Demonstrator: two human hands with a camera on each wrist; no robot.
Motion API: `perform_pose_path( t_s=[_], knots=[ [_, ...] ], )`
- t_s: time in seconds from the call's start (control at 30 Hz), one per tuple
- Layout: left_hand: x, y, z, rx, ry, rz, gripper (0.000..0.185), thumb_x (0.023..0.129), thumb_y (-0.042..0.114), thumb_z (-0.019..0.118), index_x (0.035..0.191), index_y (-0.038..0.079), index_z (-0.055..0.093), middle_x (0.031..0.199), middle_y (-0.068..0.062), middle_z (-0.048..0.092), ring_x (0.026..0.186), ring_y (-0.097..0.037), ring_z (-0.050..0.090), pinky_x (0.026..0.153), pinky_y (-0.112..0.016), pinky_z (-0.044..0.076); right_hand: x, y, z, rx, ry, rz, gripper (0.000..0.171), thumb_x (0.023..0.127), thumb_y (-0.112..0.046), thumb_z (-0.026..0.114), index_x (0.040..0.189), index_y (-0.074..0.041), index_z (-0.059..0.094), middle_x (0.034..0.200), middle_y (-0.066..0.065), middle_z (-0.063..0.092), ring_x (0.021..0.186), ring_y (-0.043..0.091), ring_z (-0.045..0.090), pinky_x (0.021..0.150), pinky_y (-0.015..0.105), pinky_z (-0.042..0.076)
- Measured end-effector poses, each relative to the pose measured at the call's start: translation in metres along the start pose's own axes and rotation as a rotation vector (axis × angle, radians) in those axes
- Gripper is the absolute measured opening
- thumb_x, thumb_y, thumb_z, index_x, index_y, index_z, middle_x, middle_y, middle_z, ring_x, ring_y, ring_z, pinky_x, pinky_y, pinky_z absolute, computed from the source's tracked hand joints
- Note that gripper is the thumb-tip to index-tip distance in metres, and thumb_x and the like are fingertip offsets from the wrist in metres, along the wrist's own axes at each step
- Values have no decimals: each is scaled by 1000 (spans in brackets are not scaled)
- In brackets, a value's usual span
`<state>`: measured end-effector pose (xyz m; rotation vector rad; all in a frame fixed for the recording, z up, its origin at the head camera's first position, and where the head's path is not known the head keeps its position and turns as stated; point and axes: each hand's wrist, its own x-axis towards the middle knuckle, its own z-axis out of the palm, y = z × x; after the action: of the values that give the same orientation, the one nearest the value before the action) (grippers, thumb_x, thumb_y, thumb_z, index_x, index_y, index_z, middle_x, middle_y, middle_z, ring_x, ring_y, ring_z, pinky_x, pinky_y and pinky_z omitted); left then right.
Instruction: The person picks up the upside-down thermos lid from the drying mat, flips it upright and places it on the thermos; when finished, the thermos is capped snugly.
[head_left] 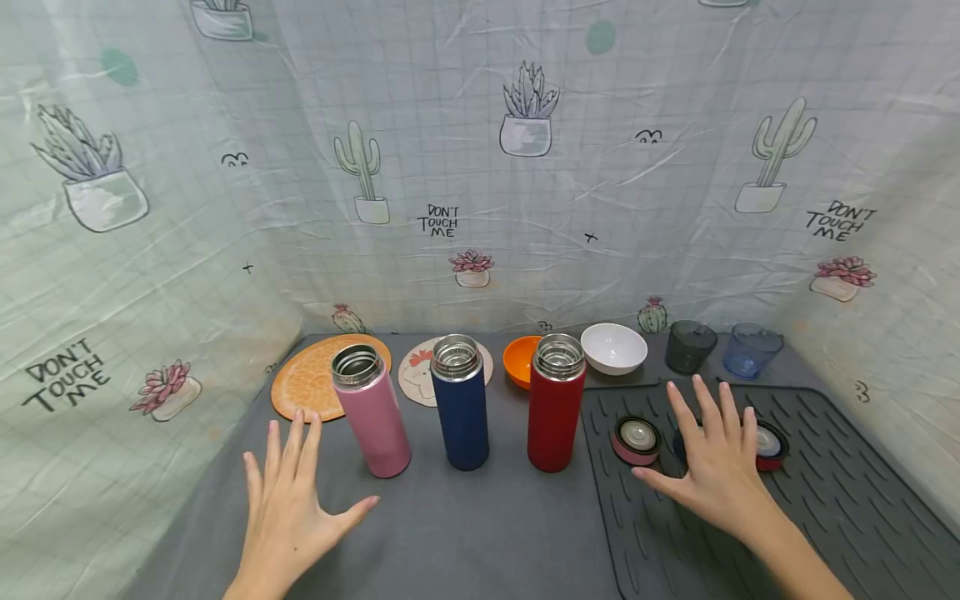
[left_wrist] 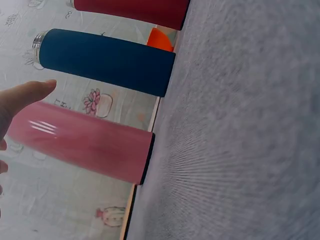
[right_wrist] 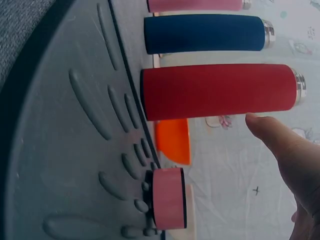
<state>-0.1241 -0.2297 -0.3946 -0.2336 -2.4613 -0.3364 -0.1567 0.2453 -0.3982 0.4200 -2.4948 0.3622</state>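
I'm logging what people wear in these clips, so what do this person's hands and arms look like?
The slender, ungloved left hand and slender, ungloved right hand are bare, with no rings visible on their fingers. The bare right forearm shows no sleeve, bracelet or cable in the head view. The left forearm is mostly out of frame.

Soft, even light; dimmer wrist views

Head view: diffuse light, mostly sharp, with shiny creases across the cactus-print curtain [head_left: 420,292] at upper centre. Left wrist view: hazy, with white glare streaks on the pink insulated bottle [left_wrist: 90,145] at left and the grey tablecloth [left_wrist: 240,125] blurred at right. Right wrist view: muted, the ridged mat [right_wrist: 55,165] darkening toward the left edge.
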Motion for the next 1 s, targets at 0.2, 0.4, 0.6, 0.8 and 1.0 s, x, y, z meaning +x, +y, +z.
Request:
perform_pose_path(
  t_s=[0.2, 0.4, 0.6, 0.8, 1.0],
  knots=[
    [-2, 4, 4, -49, -1, 18, 121, 52, 55, 80, 147, 12, 18, 150, -13, 18, 137, -34, 7, 105, -58, 2, 3, -3, 9, 14, -16, -28, 113, 60, -61, 73, 147, -17, 16, 150, 18, 9, 135, 41, -1, 100, 64, -3],
    [-4, 6, 6, -100, 15, 19, 118, 53, 51, 82, 146, 10, 21, 149, -13, 21, 136, -32, 15, 109, -47, 11, 5, -2, 21, 51, -38, -21, 104, 65, -54, 74, 145, -12, 23, 146, 23, 18, 134, 43, 4, 100, 64, 3],
    [-6, 8, 12, -155, 34, 33, 113, 53, 47, 83, 143, 6, 28, 143, -15, 32, 132, -34, 24, 109, -39, 14, 2, 1, 38, 33, -113, 35, 92, 70, -46, 74, 139, -1, 33, 138, 29, 28, 128, 49, 15, 96, 66, 14],
    [-9, 11, 15, -184, 0, 7, 111, 52, 44, 85, 141, 6, 32, 139, -15, 38, 125, -34, 36, 97, -51, 32, -2, 5, 54, 11, -177, 61, 85, 71, -42, 75, 134, 2, 37, 131, 31, 36, 123, 50, 23, 94, 65, 18],
    [-13, 9, 20, -197, -71, -30, 110, 54, 48, 84, 141, 6, 32, 139, -15, 37, 125, -31, 36, 88, -55, 37, -5, 7, 60, 26, -226, 105, 80, 76, -39, 72, 134, 3, 37, 122, 29, 45, 120, 49, 28, 95, 63, 18]
  ],
)
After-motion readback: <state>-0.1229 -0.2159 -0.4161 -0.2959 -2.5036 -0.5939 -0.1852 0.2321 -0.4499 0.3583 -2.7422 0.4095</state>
